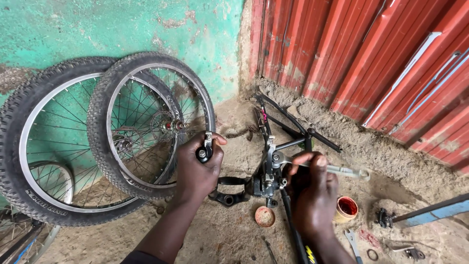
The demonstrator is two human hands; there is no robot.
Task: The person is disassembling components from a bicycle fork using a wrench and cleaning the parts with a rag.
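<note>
The left hand (198,168) is closed in a full grip around a black crank arm (229,188), thumb and fingers wrapped over its upper end, where a small silver-and-black pedal-end fitting (205,149) sticks up out of the fist. The arm runs down and to the right from that grip to the bottom bracket (266,178) of an upturned black bicycle frame (288,142) lying on the sandy ground (234,117).

The right hand (312,195) is closed as well — its fingers pinch the shank of a silver spanner (342,171), whose near end sits on the bolt at the bracket just left of the fingertips, while the far end juts out to the right of the grip. The two hands are near one another, with the bracket between them.

Just below the right grip a small round lid (265,216) lies on the ground, and right of the wrist stands an open tub of red grease (346,209). Further right lie another spanner (352,244), a small ring (373,254) and a dark metal part (384,217) beside a blue bar (437,211).

Left of the left grip, two spoked wheels with knobbly tyres (102,132) lean against a green wall (122,29) — one overlapping the other. Behind the frame rises a red corrugated metal wall (371,54).
</note>
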